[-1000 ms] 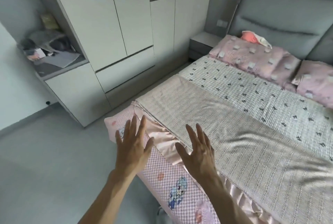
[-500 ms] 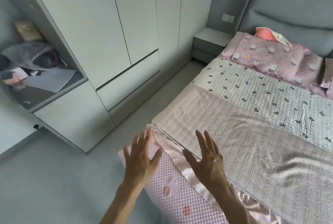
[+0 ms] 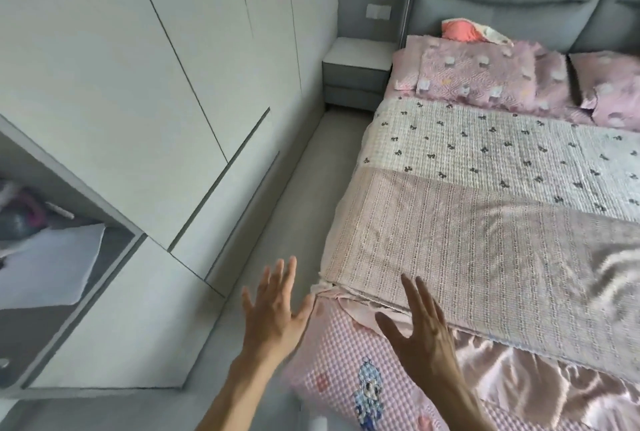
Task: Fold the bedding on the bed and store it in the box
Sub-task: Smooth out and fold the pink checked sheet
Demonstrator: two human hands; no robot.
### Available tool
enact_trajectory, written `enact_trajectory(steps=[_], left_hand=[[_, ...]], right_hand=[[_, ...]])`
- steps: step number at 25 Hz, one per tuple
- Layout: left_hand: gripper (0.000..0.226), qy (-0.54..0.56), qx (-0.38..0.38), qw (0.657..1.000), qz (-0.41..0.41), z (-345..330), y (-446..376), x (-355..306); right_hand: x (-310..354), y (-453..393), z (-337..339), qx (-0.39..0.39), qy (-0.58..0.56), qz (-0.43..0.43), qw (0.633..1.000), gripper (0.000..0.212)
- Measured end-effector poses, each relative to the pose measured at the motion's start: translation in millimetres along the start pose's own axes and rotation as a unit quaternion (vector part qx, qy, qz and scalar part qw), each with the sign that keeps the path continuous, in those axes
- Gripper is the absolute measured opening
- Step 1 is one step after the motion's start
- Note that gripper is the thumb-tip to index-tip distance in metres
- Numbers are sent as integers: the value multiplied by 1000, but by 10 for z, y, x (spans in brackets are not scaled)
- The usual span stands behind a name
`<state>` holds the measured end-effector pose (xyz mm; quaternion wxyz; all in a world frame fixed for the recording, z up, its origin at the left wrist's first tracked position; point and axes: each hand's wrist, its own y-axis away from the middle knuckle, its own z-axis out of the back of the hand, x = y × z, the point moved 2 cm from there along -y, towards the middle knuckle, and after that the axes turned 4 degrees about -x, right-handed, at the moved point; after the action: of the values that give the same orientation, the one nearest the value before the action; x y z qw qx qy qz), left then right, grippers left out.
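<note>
Head view: both hands, left hand (image 3: 273, 306) and right hand (image 3: 424, 319), reach spread-fingered and empty toward the near-left corner of the bedding (image 3: 467, 257) lying flat on the bed. Folding looks unstarted; next they must pinch that corner.

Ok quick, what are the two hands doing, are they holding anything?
Left hand: open, fingers spread, holding nothing.
Right hand: open, fingers straight, above the blanket edge, holding nothing.

Textured woven blanket (image 3: 485, 257), perhaps cotton; glossy satin trim (image 3: 519, 378)
</note>
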<state>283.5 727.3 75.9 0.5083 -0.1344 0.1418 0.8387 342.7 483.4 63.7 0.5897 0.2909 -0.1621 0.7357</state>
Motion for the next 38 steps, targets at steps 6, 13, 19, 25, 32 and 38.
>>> enact_trajectory(steps=[6,13,19,25,32,38], left_hand=[[85,-27,72,996,-40,-44,-1260,329],[73,-19,157,974,-164,18,-2629,279],[73,-30,214,953,-212,22,-3702,526],[72,-80,319,906,-266,-537,-4388,-35],[73,-199,408,824,-340,-1247,-4774,-881],[74,-263,486,697,-457,-1930,-5157,-1465]], right_hand=[[486,-805,-690,-40,41,-50,997,91],[1036,-1568,-977,-79,30,-178,980,81],[1381,-2254,-1305,-103,14,-289,952,87],[1158,-2557,-1492,-143,-15,-407,902,86],[500,-3178,-1417,-143,-54,-506,849,84],[1,-3598,-1524,-124,-71,-631,762,75]])
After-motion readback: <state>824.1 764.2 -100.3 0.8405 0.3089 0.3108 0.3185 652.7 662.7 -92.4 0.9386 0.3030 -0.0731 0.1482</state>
